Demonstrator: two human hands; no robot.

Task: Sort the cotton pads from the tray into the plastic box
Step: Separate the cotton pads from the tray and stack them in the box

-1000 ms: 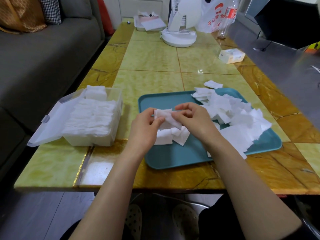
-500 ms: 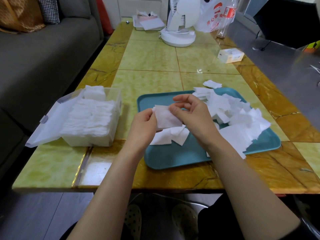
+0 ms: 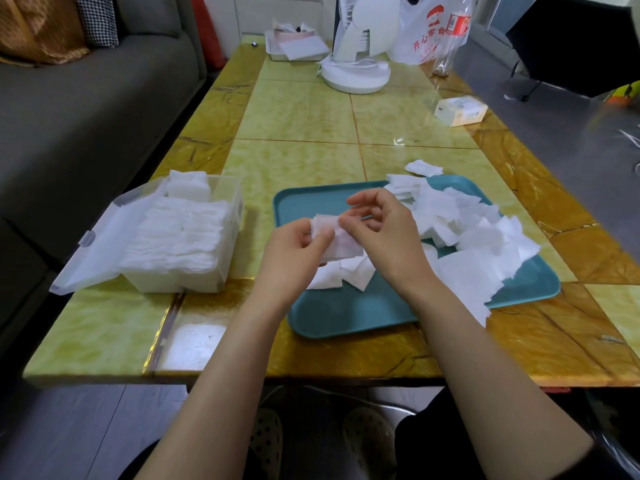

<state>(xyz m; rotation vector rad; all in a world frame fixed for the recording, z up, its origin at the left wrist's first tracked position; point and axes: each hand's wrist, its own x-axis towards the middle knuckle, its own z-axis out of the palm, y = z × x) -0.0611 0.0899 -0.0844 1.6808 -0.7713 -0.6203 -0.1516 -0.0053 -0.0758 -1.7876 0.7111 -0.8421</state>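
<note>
Over the left half of the teal tray, pinching one cotton pad between left hand and right hand, thumbs and fingertips closed on its upper edge. Just beneath, a few loose pads. Right of the right hand, heaped pads spilling over the tray's near rim. Left of the left hand, across a bare strip of table, the plastic box, nearly full, lid flung outward. Beyond the hands, one stray pad off the tray; farther still, a white fan base and small carton.
</note>
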